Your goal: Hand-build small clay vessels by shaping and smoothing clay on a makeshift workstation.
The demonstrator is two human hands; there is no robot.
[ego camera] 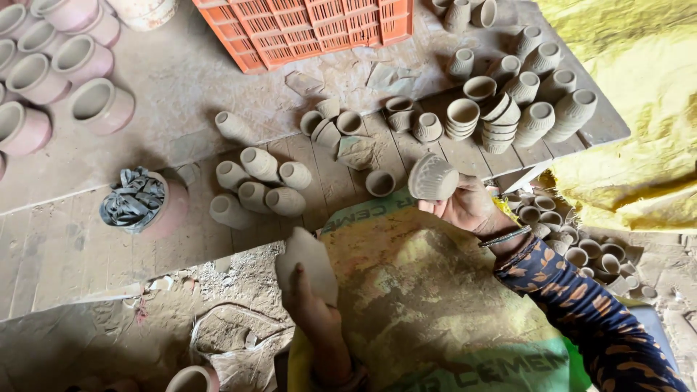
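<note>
A low wooden platform [87, 239] spreads ahead of both hands, with an orange plastic crate [305, 25] at its far edge. Beneath the hands lies a yellow-green printed sack [428, 305]. Beyond the right hand stand stacks of small clay cups [501, 120]; beyond the left lies a cluster of cups on their sides [258, 185]. The left hand [312, 312] grips a flat clay slab [306, 263]. The right hand [465, 207], well apart from it, clasps a ribbed clay cup [433, 178], tilted.
</note>
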